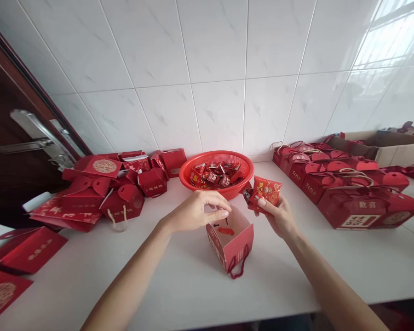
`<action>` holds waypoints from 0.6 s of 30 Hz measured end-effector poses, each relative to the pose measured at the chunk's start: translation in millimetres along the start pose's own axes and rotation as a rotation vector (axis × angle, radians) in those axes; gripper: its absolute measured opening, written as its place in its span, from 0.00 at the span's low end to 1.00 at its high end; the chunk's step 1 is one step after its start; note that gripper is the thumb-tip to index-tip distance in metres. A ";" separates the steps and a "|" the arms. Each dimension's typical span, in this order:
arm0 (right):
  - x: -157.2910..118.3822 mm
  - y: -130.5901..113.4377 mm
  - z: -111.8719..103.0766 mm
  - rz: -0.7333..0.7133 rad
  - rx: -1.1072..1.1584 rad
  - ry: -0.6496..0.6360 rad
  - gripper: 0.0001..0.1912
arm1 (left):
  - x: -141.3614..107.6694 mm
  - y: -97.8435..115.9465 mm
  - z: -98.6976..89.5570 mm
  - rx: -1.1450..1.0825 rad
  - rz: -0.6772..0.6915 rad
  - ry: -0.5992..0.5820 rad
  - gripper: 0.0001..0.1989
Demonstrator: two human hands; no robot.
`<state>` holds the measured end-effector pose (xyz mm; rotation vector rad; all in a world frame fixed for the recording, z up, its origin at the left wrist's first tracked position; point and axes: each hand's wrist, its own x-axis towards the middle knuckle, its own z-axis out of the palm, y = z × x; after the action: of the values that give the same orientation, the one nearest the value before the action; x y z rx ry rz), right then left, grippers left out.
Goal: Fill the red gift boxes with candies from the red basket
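Note:
My right hand (pixel 278 214) pinches several wrapped candies between thumb and fingers, a red packet with gold print (pixel 267 189) on top and a darker wrapper beside it. It hovers right of a small red gift box (pixel 232 246) that stands on the counter with its top unfolded. A dark red cord handle (pixel 239 270) hangs from its near side. My left hand (pixel 198 211) is over the box's far left edge, thumb and fingertips drawn close together; whatever lies between them is hidden. Inside the box an orange-red patch and small dark marks show.
Behind the box, a red plastic basket (pixel 216 186) of wrapped candies stands by the tiled wall. Folded gift boxes (pixel 362 209) stand in rows on the right, beside a cardboard carton (pixel 400 151). More red boxes (pixel 122 202) are heaped on the left near a door handle (pixel 37 142).

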<state>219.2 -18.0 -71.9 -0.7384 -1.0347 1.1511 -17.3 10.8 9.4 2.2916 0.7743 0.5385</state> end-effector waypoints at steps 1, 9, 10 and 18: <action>1.1 -2.6 0.5 -0.030 -0.023 -0.020 0.18 | -2.0 -0.3 -1.6 0.052 0.002 -0.010 0.11; 4.8 -48.1 28.7 0.011 -0.379 -0.512 0.20 | -10.2 4.3 -15.6 0.187 -0.127 -0.255 0.11; 6.2 -52.8 33.9 0.019 -0.438 -0.564 0.21 | -9.6 5.0 -17.4 0.176 -0.125 -0.269 0.12; 25.3 -61.8 65.5 -0.047 -0.933 -0.712 0.21 | -8.4 -5.0 -29.1 0.124 -0.120 -0.277 0.12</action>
<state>183.0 -12.9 14.1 -1.0248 -2.2495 0.8579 -41.5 21.5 24.9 2.3477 0.8190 0.1173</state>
